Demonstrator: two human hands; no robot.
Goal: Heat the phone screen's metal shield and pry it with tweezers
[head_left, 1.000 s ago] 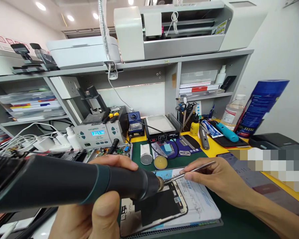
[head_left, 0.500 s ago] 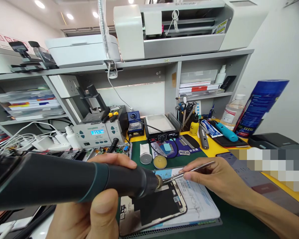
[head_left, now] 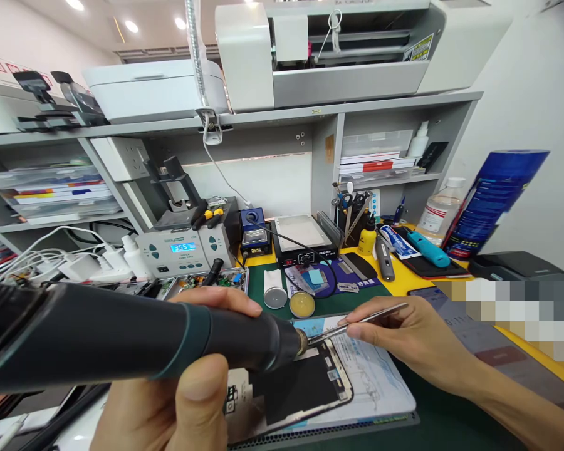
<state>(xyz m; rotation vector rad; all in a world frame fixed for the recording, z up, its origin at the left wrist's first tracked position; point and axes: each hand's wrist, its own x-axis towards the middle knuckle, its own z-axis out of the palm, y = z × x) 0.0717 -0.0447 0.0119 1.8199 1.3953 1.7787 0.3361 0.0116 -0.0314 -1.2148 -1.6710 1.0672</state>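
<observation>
My left hand (head_left: 188, 388) is wrapped round a dark hot air gun (head_left: 136, 338), its metal nozzle pointing right over the far edge of a phone screen panel (head_left: 301, 388). Metal tweezers (head_left: 376, 317) are pinched in my right hand (head_left: 404, 338). Their tips reach the spot by the nozzle; whether they touch the panel I cannot tell. Black backing covers much of the panel, with pale strips along its border. Beneath it lies a white printed booklet or pad (head_left: 380, 382) on the green mat (head_left: 446, 419). The nozzle and gun hide the panel's far left part.
Behind the hands stand an open tin of yellowish paste (head_left: 302, 305), a lid (head_left: 275, 297) and a hot plate (head_left: 303, 241). A grey rework station (head_left: 183, 250) shows 355. At right are a phone (head_left: 498, 351), a yellow bottle (head_left: 367, 238) and a clear bottle (head_left: 439, 213).
The hot air gun and my left hand have shifted very slightly to the right. My right hand and the tweezers stay almost still; the panel keeps its place.
</observation>
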